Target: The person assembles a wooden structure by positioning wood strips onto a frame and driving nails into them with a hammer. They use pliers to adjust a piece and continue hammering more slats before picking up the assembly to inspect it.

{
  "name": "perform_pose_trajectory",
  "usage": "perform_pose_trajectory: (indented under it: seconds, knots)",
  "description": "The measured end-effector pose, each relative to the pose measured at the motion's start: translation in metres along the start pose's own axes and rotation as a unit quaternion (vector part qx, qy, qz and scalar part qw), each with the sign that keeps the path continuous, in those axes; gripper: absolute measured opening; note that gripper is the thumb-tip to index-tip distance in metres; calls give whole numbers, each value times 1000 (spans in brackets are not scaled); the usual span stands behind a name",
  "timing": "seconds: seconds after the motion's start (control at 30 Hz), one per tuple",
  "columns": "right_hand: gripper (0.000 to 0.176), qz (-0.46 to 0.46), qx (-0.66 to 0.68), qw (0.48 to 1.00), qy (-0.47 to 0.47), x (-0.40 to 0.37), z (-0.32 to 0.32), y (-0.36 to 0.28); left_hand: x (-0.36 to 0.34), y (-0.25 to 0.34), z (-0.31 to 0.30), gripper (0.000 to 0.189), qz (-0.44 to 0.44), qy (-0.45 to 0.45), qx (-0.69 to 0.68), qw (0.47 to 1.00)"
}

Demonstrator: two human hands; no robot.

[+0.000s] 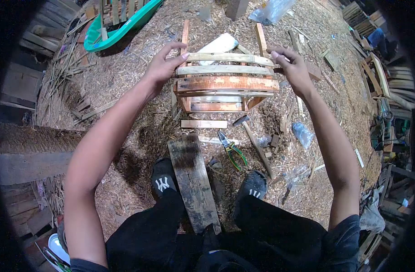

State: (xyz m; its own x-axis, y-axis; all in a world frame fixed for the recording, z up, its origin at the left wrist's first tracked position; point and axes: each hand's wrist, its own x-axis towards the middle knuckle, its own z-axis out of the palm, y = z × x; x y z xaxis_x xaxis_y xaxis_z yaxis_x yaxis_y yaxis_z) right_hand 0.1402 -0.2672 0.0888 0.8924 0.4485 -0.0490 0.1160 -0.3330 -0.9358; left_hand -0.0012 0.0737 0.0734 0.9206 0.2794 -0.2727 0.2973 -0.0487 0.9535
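A small wooden frame (227, 83) with several curved slats and two upright legs stands before me, held at both sides. My left hand (164, 63) grips its left end, the thumb pressed on the end of the top slat (225, 57). At the opposite end, my right hand (292, 68) is closed around the corner where slat and leg meet. Some fingertips are hidden behind the wood. Closer to my feet lie a loose wooden strip (203, 124), pliers (233, 151) with green-and-yellow handles and a hammer (257, 145).
A worn plank (194, 186) runs between my shoes. Wood shavings and offcuts cover the ground. A green plastic tub (119, 34) holding slatted wood is at upper left. Plastic bags (302, 135) lie to the right. A heavy beam (35, 156) juts in from the left.
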Motion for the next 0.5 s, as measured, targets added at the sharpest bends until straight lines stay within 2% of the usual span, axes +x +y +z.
perform_pose_trajectory:
  seconds: [0.07, 0.17, 0.23, 0.5]
  knots:
    - [29, -7, -8, 1000, -13, -2, 0, 5, 5, -6, -4, 32, 34, -41, 23, 998]
    - [29, -17, -5, 1000, -25, -3, 0, 12, 0, -2, -3, 28, 11, -29, 16, 999]
    - [30, 8, 13, 1000, -17, -4, 2, 8, 3, -6, -5, 28, 7, -33, 13, 999]
    - [27, 3, 8, 1000, -2, -2, 7, 15, 1, -9, -6, 27, -2, -18, -14, 1000]
